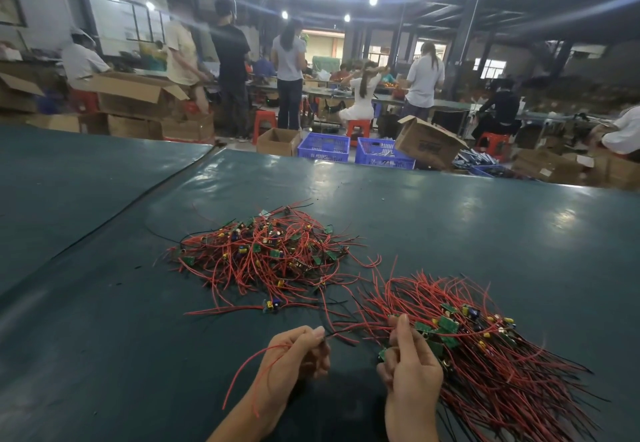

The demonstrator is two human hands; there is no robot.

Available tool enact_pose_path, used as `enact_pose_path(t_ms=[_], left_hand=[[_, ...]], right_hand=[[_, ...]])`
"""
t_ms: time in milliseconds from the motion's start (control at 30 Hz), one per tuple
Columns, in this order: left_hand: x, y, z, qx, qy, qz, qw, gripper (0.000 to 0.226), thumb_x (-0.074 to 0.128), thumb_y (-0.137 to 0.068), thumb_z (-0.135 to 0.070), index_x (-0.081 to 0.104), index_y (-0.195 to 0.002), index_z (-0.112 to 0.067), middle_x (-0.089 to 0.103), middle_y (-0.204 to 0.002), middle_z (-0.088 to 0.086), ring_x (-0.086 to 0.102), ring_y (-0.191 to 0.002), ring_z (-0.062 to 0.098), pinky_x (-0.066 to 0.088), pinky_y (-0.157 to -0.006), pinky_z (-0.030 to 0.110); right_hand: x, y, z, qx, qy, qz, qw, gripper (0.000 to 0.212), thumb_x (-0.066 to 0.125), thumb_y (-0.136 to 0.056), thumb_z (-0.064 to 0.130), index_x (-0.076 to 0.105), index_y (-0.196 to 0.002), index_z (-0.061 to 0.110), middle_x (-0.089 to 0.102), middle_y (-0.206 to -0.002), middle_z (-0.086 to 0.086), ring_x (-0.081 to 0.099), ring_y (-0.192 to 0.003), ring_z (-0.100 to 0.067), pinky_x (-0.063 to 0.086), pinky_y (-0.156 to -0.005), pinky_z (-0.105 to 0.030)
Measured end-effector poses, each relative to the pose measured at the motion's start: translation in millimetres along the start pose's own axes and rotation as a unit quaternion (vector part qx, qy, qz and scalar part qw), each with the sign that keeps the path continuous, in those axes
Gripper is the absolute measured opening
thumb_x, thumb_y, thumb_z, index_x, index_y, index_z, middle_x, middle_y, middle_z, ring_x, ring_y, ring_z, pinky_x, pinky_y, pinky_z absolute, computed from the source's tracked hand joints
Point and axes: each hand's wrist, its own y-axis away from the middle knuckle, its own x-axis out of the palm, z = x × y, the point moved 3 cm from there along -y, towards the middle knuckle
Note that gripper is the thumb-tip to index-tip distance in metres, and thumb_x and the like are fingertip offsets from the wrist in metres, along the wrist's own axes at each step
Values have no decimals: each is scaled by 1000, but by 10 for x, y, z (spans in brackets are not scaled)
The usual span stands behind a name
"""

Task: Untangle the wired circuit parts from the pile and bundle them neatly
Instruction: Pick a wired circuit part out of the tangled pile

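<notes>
Both hands are low at the near edge of the dark green table (104, 303). The left hand (298, 355) has its fingers curled in, thumb and forefinger pinching a red wire (247, 369) that loops out left and trails down toward the near edge. A thin lead runs from that pinch across the gap to the right.

The right hand (412, 372), just beside it, has its fingers curled round the green boards at the left end of the bundle (485, 348), thumb standing up. That bundle lies combed out at the near right. Its boards are gathered in the middle, and red and black leads fan to the far side and down to the near right, some running off the bottom of the view.

The tangled pile (263, 251) sits at centre table, well apart from the far edge, its stray leads almost reaching the bundle's far tips. 1 loose part (271, 306) lies just in front of the pile, apart from the left hand.

A broad stretch of mat runs left of the pile to a dark seam (131, 206) cutting diagonally across, with more mat behind the pile and to the far right. Beyond the far edge stand 2 blue crates (323, 147) and a cardboard box (278, 141), with workers (287, 70) at benches further back.
</notes>
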Motion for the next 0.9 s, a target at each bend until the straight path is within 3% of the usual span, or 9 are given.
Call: enact_pose_path(t_ms=[167, 300, 400, 467, 567, 667, 800, 900], left_hand=[[2, -17, 26, 7, -11, 1, 1000, 27, 61, -84, -27, 63, -72, -3, 57, -60, 10, 51, -52, 17, 42, -52, 23], [9, -27, 54, 29, -64, 24, 997, 30, 69, -83, -30, 61, -67, -6, 58, -58, 9, 53, -54, 18, 43, -55, 23], [3, -40, 63, 39, -93, 24, 995, 27, 66, -78, -30, 59, -61, -10, 58, -54, 8, 53, -51, 15, 42, -54, 22], [19, -37, 64, 38, -109, 31, 993, 28, 69, -74, -34, 59, -59, -12, 57, -52, 7, 52, -49, 15, 41, -54, 23], [23, -21, 47, 25, -107, 21, 994, 29, 68, -67, -36, 57, -56, -12, 55, -49, 7, 50, -46, 14, 41, -54, 24], [22, 4, 16, 11, -99, 20, 995, 26, 64, -71, -27, 53, -56, -8, 55, -49, 5, 50, -45, 14, 42, -53, 24], [2, 18, -42, 11, -56, 6, 998, 25, 63, -70, -20, 49, -51, -10, 51, -49, 7, 47, -43, 14, 40, -49, 22], [-59, -13, -32, -5, 20, -29, 999, 31, 76, -73, -16, 54, -53, -10, 48, -54, 8, 44, -47, 16, 39, -49, 22]], right_hand=[[143, 139, -33, 8, 101, 131, 986, 30, 67, -74, 45, 80, -80, 18, 42, -52, 2, 33, -42, -8, 30, -39, -20], [296, 286, -114, -32, 177, 218, 959, 25, 66, -81, 30, 79, -66, 15, 70, -64, -17, 65, -59, -16, 55, -62, -26], [275, 250, -152, -42, 198, 177, 963, 30, 65, -91, 16, 80, -66, 23, 73, -67, -10, 69, -64, -13, 56, -65, -24], [244, 218, -148, -42, 193, 141, 970, 30, 66, -91, 15, 80, -67, 27, 72, -64, -2, 65, -58, -10, 53, -60, -22], [113, 118, -92, -4, 131, 60, 990, 21, 66, -90, 22, 81, -75, 22, 49, -46, 5, 36, -39, -7, 34, -38, -18], [-77, -42, -9, 45, 41, -15, 998, 20, 66, -91, 23, 79, -85, 10, 42, -50, 4, 28, -35, -4, 28, -31, -17], [-75, -27, 29, 14, 45, -4, 999, 21, 65, -89, 24, 79, -82, 10, 43, -51, 5, 29, -36, -3, 28, -32, -17], [-16, 13, 3, 7, 44, 15, 999, 21, 65, -89, 26, 80, -81, 14, 41, -51, 6, 29, -39, -3, 27, -34, -17]])
